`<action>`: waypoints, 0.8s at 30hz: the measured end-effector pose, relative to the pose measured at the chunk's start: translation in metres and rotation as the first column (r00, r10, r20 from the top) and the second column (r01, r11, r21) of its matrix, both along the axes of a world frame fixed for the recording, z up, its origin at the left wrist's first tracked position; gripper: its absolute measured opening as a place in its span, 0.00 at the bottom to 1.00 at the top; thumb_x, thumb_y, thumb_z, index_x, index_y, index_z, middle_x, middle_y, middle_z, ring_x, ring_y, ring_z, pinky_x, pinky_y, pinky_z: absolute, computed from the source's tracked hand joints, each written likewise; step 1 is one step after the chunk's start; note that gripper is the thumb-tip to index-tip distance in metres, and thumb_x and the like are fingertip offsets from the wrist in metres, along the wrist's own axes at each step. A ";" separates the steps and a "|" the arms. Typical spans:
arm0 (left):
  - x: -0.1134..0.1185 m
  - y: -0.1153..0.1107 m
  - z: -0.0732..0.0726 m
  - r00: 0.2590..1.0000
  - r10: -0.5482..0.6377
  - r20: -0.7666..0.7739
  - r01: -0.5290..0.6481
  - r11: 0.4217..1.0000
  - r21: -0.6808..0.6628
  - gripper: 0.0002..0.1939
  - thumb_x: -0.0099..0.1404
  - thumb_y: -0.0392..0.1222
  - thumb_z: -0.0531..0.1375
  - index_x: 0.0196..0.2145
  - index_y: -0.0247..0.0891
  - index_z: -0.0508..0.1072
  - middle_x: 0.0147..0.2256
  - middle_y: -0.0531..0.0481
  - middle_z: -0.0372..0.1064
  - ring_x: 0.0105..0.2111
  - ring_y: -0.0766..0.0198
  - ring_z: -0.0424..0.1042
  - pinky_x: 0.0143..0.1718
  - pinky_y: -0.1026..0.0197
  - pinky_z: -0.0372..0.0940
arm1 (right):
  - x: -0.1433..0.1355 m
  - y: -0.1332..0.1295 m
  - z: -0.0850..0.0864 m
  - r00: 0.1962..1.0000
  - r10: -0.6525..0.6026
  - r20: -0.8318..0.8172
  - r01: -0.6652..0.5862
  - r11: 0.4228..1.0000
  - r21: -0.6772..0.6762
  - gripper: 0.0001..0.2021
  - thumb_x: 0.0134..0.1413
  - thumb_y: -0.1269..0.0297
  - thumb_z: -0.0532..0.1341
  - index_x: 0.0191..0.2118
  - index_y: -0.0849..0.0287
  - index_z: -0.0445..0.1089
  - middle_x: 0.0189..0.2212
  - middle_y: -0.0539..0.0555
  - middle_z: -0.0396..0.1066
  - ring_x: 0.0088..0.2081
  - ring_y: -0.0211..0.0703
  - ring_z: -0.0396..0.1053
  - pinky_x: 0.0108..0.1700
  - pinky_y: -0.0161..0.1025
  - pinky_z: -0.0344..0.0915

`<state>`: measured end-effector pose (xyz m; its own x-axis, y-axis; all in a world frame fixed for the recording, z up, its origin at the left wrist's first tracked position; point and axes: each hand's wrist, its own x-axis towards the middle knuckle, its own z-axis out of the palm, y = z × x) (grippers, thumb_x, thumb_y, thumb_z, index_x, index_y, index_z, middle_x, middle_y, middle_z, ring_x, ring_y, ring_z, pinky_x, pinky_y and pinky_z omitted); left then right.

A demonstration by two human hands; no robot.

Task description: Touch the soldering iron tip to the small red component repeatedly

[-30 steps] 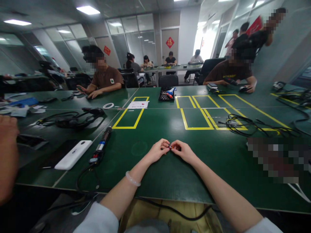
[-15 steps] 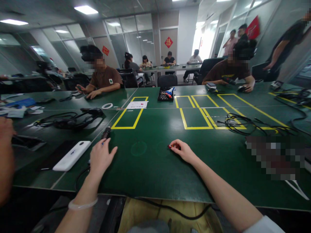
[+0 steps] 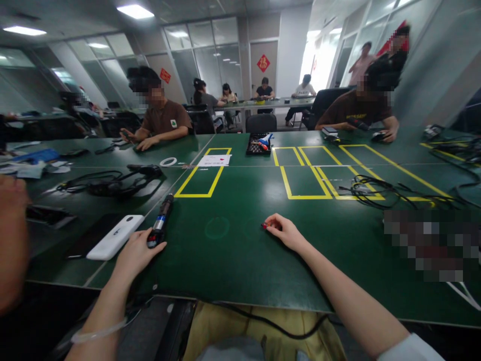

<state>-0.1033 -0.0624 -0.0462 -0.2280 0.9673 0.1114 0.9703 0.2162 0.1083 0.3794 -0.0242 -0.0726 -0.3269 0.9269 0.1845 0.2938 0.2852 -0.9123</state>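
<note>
On the green table, my left hand [image 3: 137, 252] is around the rear end of a slim black electric screwdriver [image 3: 161, 220] with a blue band, its fingers on one side and thumb on the other. The tool lies flat and points away from me. Farther right, my right hand [image 3: 284, 233] rests on the table. Its thumb and fingertips pinch a small red and black piece [image 3: 264, 226], mostly hidden, whose kind I cannot make out.
Left of the screwdriver lie a white power bank [image 3: 115, 237] and a dark flat panel [image 3: 92, 235]. A black tray [image 3: 258, 150] with small items stands farther back. Black cables [image 3: 370, 189] lie at right. People sit across the table, and another person's arm [image 3: 13, 245] shows at left.
My left hand has slid back toward me along the screwdriver, so more of the tool shows. The right hand keeps its pinch in about the same place. The view has shifted slightly.
</note>
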 end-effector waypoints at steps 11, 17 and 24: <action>0.129 0.022 0.014 0.985 -0.159 0.062 0.161 0.987 -0.028 0.33 0.58 0.59 0.55 0.55 0.34 0.64 0.51 0.40 0.61 0.47 0.53 0.68 0.46 0.57 0.64 | -0.002 -0.001 0.000 0.999 -0.027 0.023 0.026 0.999 0.046 0.05 0.55 0.62 0.60 0.35 0.58 0.67 0.26 0.47 0.64 0.27 0.36 0.59 0.31 0.34 0.57; 0.227 0.037 0.014 0.933 -0.343 0.110 0.342 0.939 0.024 0.28 0.57 0.56 0.58 0.52 0.39 0.64 0.46 0.44 0.61 0.44 0.57 0.68 0.40 0.60 0.63 | -0.001 0.000 0.000 0.997 -0.058 0.059 0.050 0.990 0.133 0.03 0.56 0.64 0.58 0.34 0.57 0.67 0.29 0.49 0.64 0.28 0.37 0.60 0.32 0.35 0.58; 0.298 0.037 0.008 0.853 -0.502 0.140 0.496 0.865 0.077 0.31 0.57 0.52 0.60 0.56 0.40 0.60 0.45 0.43 0.60 0.44 0.55 0.65 0.39 0.59 0.62 | 0.003 0.003 -0.003 0.992 -0.089 0.089 0.069 0.977 0.199 0.02 0.56 0.67 0.57 0.35 0.57 0.66 0.33 0.51 0.65 0.30 0.38 0.62 0.34 0.35 0.60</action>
